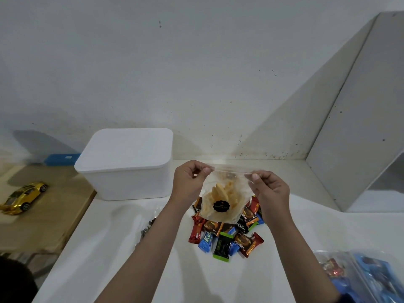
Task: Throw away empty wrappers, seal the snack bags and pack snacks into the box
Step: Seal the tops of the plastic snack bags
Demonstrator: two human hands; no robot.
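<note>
Toy car [24,199]: a gold one sat on the wooden side table at my far left, well apart from the work; I had no need of it.
Box [127,165]: the white box stood on the bench [109,248] by the wall, lid on. I judged the lid must come off before any packing.
Left hand [189,180]: my fingers were curled, pinching the left end of the bag's top edge.
Snack bag [220,201]: clear, holding yellow chips, with a dark round label on its front. It hung in the air between my hands, above the heap, its top strip stretched level.
Right hand [270,189]: thumb and fingers pinched the right end of the strip.
Sealing: to do it well, I reckoned I should keep the strip taut, press from one end and slide along to the other, letting the air out first. Whether it was already closed I could not tell.
Wrapped snacks [227,235]: a heap of red, blue, green and black packets lay on the bench under the bag, awaiting the box.
</note>
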